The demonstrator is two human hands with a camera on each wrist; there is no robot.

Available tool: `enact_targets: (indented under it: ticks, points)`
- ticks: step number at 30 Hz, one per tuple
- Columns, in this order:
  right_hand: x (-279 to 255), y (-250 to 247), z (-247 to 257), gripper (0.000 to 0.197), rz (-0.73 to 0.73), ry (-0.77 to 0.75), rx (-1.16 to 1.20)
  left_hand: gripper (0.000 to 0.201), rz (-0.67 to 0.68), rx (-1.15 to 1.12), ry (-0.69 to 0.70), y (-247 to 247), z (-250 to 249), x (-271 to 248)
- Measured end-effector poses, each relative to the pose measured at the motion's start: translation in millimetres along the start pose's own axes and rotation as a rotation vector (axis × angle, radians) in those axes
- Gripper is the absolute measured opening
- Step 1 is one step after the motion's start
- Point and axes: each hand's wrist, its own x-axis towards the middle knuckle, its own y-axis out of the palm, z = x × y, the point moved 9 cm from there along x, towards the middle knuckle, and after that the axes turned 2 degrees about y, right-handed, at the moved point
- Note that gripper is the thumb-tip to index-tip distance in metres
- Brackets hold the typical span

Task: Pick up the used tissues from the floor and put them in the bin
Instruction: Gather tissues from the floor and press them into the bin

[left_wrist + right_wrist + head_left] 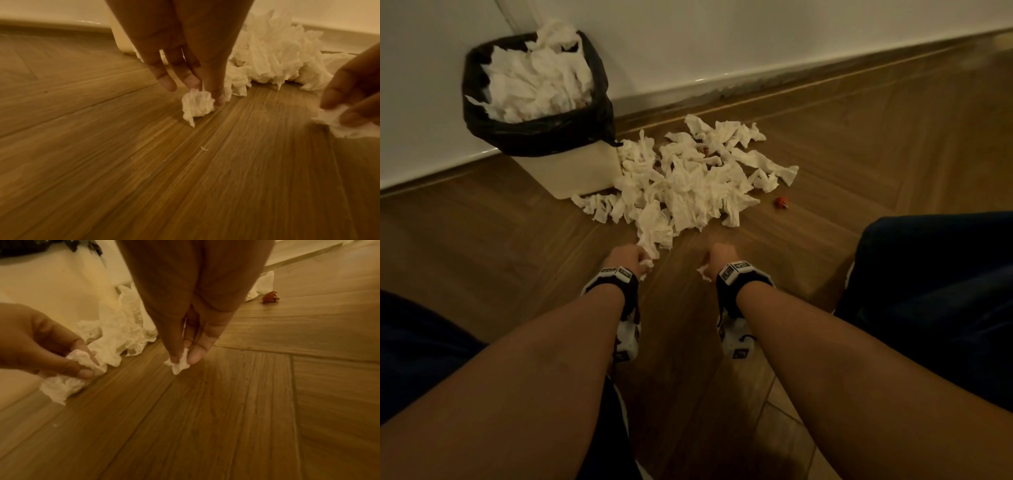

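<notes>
Left fingers [218, 97]: pinched on a crumpled tissue wad [197, 105], nearer than the bin [571, 171].
Right fingers [195, 355]: clamped on a small tissue scrap [177, 365], probably for carrying.
Floor [825, 171]: smooth wood planks.
Tissue pile [688, 185]: soft, creased sheets touching the bin's right side.
Bin: pale box, black liner [534, 133], heaped full.

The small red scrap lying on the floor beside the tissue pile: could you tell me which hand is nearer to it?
Right. The right hand sits below-left of the red scrap, pinching a tissue bit; the left hand is farther left, beyond the right one.
</notes>
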Motion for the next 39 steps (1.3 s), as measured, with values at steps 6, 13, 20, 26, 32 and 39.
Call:
enact_targets:
  ticks: [6, 13, 20, 26, 32, 39]
  points:
    - [1.1, 1.5, -4.0, 0.035, 0.043, 0.094, 0.466, 0.055, -0.094, -0.161, 0.008, -12.3, -4.1, 0.0]
    - [-10.3, -13.0, 2.0, 0.027, 0.061, 0.128, 1.237, 0.033, -0.189, -0.139, 0.021, -39.2, -12.4, -8.6]
    - [-46.5, -67.2, 3.3, 0.035, -0.012, 0.055, 1.62, 0.02, -0.348, -0.505, 0.051, -101.3, -35.7, -34.7]
    - [-90.1, -116.4, 23.0, 0.038, 0.016, -0.143, 1.825, 0.026, -0.428, -1.017, 0.113, -160.5, -70.7, -64.4]
    - [-120.3, -144.6, 26.8, 0.04, -0.008, -0.228, 1.882, 0.03, -0.379, -1.447, 0.171, -195.6, -96.4, -92.6]
    - [-150.1, -168.2, 30.9, 0.038, -0.047, -0.269, 1.934, 0.022, -0.369, -1.127, 0.183, -231.2, -125.1, -143.4]
